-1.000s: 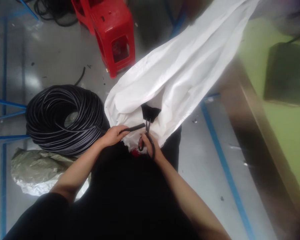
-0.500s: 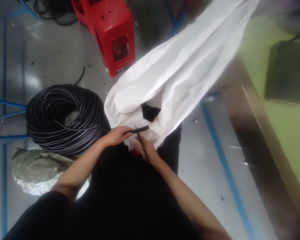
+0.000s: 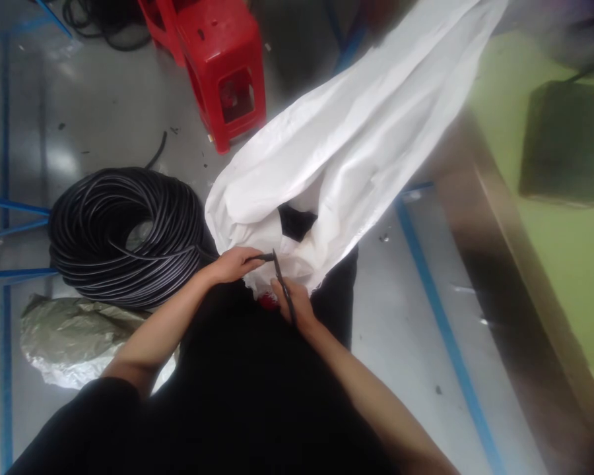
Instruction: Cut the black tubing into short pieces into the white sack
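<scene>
My left hand (image 3: 235, 264) is closed around a black cable (image 3: 263, 258), whose short end sticks out past my fingers. Dark scissors (image 3: 284, 285) are gripped in my right hand (image 3: 299, 304), their blades together right at the cable's end. Beyond both hands, the white woven sack (image 3: 297, 171) lies with its open mouth toward me. To the left of my hands rests a big coil of black cable (image 3: 123, 234), with a strand running from it toward my left hand.
A red plastic stool (image 3: 225, 49) stands on the grey floor beyond the coil. Crumpled plastic sheeting (image 3: 79, 336) lies at left. Blue tape (image 3: 440, 310) marks the floor, and a green surface (image 3: 559, 264) with a dark pad (image 3: 567, 145) is at right.
The scissors' blades have closed, and the cable piece that stuck out beyond them is gone from view. My hands have barely moved.
</scene>
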`<state>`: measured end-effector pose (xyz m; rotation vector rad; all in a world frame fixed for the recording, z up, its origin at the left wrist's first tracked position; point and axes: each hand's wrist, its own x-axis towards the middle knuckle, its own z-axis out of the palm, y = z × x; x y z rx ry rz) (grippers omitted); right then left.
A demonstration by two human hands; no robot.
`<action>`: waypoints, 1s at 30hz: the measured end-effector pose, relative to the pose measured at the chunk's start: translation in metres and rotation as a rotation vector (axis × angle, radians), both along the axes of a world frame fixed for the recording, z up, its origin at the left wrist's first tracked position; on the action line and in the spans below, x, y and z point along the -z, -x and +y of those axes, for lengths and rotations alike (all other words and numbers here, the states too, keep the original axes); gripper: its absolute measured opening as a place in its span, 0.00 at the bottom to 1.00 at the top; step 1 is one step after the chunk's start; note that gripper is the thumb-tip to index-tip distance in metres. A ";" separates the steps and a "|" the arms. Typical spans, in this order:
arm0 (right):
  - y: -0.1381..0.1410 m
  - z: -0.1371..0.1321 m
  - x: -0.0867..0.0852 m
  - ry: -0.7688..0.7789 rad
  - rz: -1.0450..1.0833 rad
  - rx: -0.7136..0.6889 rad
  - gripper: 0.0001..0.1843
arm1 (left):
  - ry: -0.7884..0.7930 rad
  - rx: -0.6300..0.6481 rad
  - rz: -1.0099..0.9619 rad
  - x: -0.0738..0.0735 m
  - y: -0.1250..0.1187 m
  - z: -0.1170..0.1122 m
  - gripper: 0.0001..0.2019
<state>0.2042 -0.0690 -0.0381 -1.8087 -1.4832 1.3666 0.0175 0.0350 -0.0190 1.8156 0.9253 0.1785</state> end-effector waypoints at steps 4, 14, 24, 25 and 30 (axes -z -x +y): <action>-0.001 0.003 -0.004 0.106 0.053 0.099 0.24 | -0.014 -0.004 0.010 0.000 0.002 0.003 0.17; 0.003 0.020 -0.014 0.101 0.267 0.189 0.17 | 0.038 0.078 0.011 -0.004 -0.005 -0.017 0.16; -0.005 0.029 -0.016 0.093 0.292 0.246 0.19 | 0.007 -0.099 0.029 -0.009 0.015 -0.013 0.17; -0.005 0.026 -0.014 0.080 0.309 0.210 0.20 | -0.015 -0.124 0.022 -0.009 0.014 -0.012 0.17; -0.003 0.010 -0.001 0.049 0.194 -0.010 0.23 | -0.079 -0.161 0.026 -0.011 0.008 -0.004 0.17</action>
